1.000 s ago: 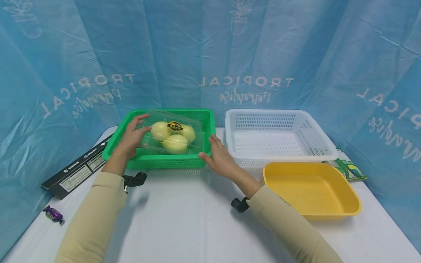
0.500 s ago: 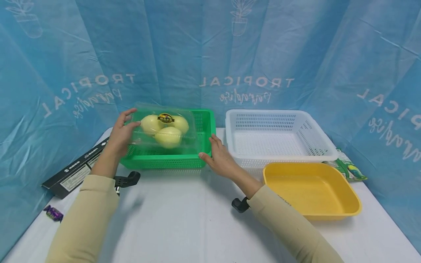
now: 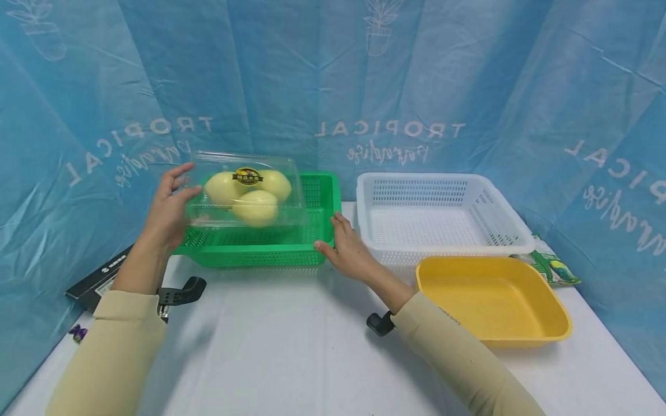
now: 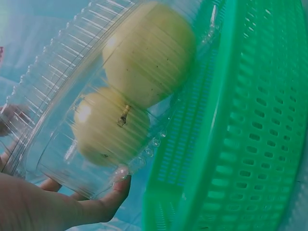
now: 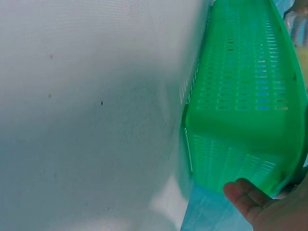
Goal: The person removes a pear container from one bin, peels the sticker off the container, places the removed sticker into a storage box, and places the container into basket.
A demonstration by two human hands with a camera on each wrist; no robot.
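My left hand (image 3: 169, 211) grips the left end of a clear plastic fruit box (image 3: 295, 188). Through its lid show pale yellow fruits (image 3: 255, 208) and a black and gold label (image 3: 247, 175). The box is held above the left part of a green perforated basket (image 3: 260, 257). In the left wrist view, curled fingers (image 4: 113, 199) support the box's edge beside the basket wall. My right hand (image 3: 354, 251) rests at the basket's front right corner, fingers mostly straight. In the right wrist view, two fingertips (image 5: 236, 187) show beside the basket's end; their contact is unclear.
A white perforated basket (image 3: 380, 249) stands right of the green one, with a yellow tray (image 3: 484, 306) before it. A green packet (image 3: 557, 268) lies behind the tray. At the left lie a long black box (image 3: 93, 283) and a purple-wrapped candy (image 3: 79, 333), both partly covered by my arm.
My left hand has lifted the fruit box up from inside the green basket and moved it left. My right hand has stayed at the basket's corner.
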